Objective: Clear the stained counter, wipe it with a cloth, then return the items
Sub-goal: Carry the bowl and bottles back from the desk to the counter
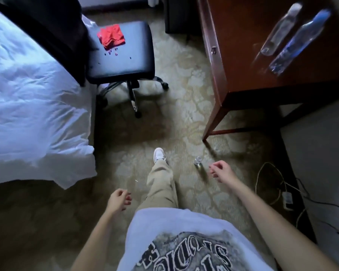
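A red cloth [111, 36] lies crumpled on the black seat of a wheeled stool [123, 61], with small dark and red spots on the seat just below it. Two clear plastic bottles [280, 29] [299, 42] stand on the brown wooden desk [262, 61] at the upper right. A small clear bottle [197, 160] stands on the carpet near the desk leg. My left hand [118, 200] hangs low with fingers loosely curled and nothing in it. My right hand [220, 171] is just right of the small bottle, fingers loosely curled, not touching it.
A bed with white sheets [27, 104] fills the left side. Cables and a power strip [287, 198] lie on the floor at the right. My leg and white shoe [159, 155] step forward over the patterned carpet between bed and desk.
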`<state>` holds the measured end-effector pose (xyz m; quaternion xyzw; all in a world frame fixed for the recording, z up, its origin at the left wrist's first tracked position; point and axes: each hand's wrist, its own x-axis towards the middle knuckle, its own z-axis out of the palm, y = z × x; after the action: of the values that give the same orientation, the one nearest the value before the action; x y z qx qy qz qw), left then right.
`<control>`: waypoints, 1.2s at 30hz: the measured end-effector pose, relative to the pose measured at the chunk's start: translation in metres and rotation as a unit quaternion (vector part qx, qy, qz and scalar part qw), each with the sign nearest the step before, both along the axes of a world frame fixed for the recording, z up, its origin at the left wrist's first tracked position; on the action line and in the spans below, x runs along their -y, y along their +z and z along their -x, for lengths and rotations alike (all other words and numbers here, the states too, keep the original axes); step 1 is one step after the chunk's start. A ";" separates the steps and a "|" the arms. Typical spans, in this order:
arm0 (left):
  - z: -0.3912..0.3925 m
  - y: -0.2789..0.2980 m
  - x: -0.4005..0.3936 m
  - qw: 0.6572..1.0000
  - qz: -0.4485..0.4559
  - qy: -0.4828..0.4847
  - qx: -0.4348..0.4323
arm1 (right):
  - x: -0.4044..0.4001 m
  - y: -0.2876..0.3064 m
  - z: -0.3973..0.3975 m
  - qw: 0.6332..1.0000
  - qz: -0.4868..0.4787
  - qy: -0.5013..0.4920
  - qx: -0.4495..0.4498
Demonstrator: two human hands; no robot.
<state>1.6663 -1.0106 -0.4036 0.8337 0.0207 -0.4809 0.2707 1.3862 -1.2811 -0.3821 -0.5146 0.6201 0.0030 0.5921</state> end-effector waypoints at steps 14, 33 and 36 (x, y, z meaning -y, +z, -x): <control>-0.128 0.085 0.576 0.882 0.216 -0.418 0.027 | 0.230 0.043 -0.067 0.870 0.160 -0.466 0.006; 0.099 0.092 0.876 0.536 0.353 -0.767 0.001 | 0.453 0.084 -0.033 0.748 0.286 -0.598 0.030; 0.101 0.089 0.878 0.543 0.338 -0.768 -0.034 | 0.436 0.088 -0.040 0.708 0.290 -0.643 0.020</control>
<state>1.5654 -1.8882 -0.3147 0.3605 -0.7825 -0.5042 0.0591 1.4267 -1.7169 -0.2936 -0.1375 0.7593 -0.5688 0.2847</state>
